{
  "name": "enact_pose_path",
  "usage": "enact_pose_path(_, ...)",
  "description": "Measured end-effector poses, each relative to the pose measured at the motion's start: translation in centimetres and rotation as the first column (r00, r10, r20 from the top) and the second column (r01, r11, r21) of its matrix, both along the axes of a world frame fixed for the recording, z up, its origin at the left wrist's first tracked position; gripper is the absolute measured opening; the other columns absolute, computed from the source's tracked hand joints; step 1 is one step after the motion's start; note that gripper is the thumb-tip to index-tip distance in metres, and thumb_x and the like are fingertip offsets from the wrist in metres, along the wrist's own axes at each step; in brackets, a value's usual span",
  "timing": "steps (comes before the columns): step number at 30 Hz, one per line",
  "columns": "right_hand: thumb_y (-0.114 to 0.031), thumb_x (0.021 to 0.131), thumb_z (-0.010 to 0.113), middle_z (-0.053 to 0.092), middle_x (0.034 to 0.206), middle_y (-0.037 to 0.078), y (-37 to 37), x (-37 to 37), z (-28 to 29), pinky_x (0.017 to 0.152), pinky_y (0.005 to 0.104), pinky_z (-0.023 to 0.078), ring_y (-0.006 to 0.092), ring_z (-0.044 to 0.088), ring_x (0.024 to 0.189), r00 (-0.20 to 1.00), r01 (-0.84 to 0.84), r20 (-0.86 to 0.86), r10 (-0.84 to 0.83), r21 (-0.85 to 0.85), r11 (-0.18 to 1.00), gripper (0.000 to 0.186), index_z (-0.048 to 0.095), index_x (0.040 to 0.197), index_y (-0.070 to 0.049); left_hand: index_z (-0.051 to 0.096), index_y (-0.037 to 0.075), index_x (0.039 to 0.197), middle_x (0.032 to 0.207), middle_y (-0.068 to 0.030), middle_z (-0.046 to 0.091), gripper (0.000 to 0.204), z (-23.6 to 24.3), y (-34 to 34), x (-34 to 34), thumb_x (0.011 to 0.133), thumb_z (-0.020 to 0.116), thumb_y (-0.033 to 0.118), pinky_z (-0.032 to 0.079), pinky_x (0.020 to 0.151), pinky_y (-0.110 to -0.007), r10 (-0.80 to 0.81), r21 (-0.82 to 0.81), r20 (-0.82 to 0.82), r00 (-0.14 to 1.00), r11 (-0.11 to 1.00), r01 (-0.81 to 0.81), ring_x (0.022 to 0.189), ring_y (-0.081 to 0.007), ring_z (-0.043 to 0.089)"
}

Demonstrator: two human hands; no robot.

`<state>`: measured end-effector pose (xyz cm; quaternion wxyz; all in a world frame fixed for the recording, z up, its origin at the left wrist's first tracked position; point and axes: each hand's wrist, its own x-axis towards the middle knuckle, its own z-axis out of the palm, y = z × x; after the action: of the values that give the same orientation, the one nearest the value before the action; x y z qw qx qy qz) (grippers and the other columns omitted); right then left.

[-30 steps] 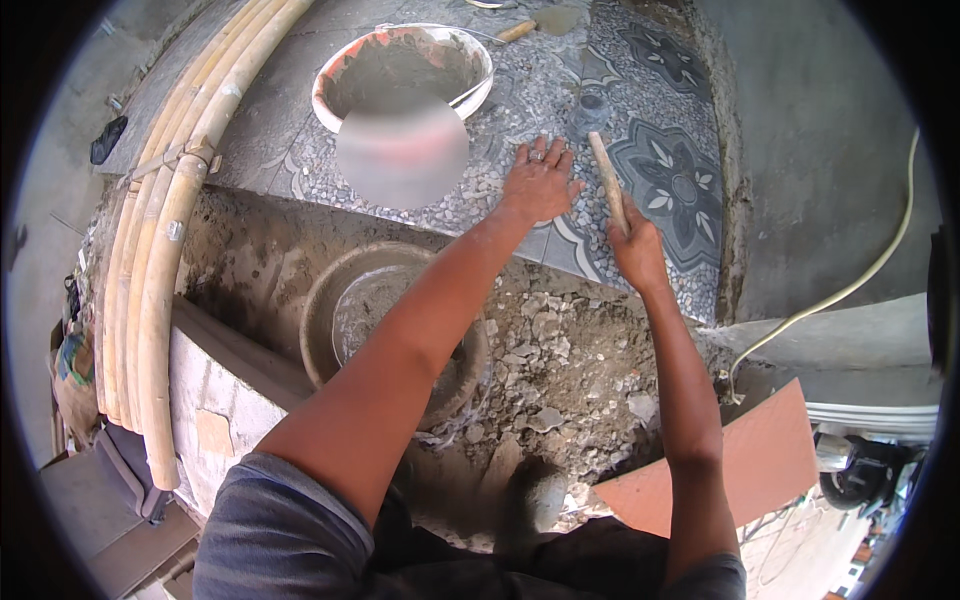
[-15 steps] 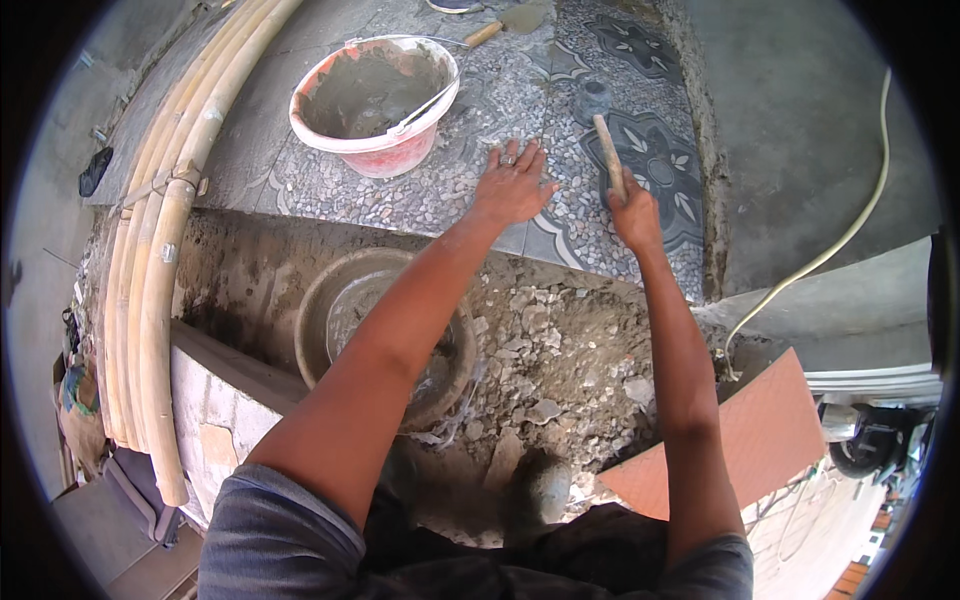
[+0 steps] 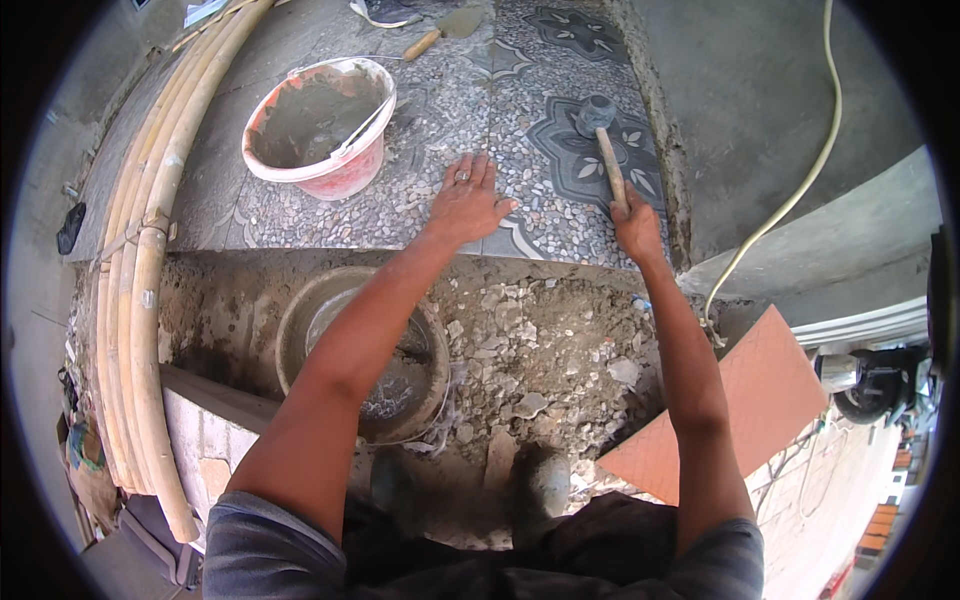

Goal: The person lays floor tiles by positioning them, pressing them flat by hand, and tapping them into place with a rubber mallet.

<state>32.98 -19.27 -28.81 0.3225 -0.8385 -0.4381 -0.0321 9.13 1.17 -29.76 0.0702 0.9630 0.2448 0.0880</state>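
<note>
Swung askew, that mallet (image 3: 604,145) the right hand (image 3: 635,226) grips could bruise the left hand (image 3: 464,207), spread near the front edge of the tiles (image 3: 570,220).

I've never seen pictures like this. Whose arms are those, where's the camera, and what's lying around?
There's no robot: these are a person's two bare hands, seen from above by a fisheye camera worn on the head, so straight edges bend. The left hand lies flat on grey pebble-patterned tiles. The right hand grips a dark-headed, wooden-handled mallet. Also on the tiles are a white-rimmed red plastic bucket holding grey mix, and a wooden-handled trowel.
</note>
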Motion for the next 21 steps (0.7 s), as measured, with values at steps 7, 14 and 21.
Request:
enact_pose_path(7,-0.026,0.092,0.057,0.062,0.11,0.038,0.6,-2.5,0.0,0.094,0.0509,0.048,0.0512,0.061,0.108,0.99,0.036,-0.13,-0.046,-0.075,0.997,0.061,0.043,0.142,0.006,0.035,0.007,0.152,0.159,-0.0245,0.024,0.067,-0.6,-1.4,-0.2,0.102,0.041,0.051,0.016,0.119,-0.056,-0.003,0.046,-0.014,1.0,0.999,0.004,0.147,-0.0417,0.021)
enact_pose_path(14,-0.031,0.093,0.058,0.066,0.107,0.032,1.1,-0.5,0.3,0.091,0.0534,0.051,0.0484,0.064,0.103,0.976,0.184,-0.098,-0.195,-0.113,0.976,0.058,0.047,0.141,-0.002,0.036,0.009,0.152,0.159,-0.0273,0.023,0.067,-0.6,-1.6,0.0,0.102,0.039,0.053,0.013,0.12,-0.056,-0.018,0.049,-0.008,1.0,0.999,0.018,0.147,-0.0444,0.021)
enact_pose_path(21,-0.026,0.091,0.06,0.065,0.108,0.034,1.8,0.6,0.5,0.091,0.0524,0.05,0.0506,0.062,0.104,0.922,0.317,-0.205,-0.329,-0.087,0.944,0.052,0.052,0.136,0.0,0.032,0.012,0.155,0.162,-0.0226,0.018,0.068,-1.3,-3.0,-0.4,0.103,0.036,0.055,0.012,0.12,-0.056,-0.097,0.021,-0.01,0.995,0.995,0.097,0.15,-0.0421,0.015)
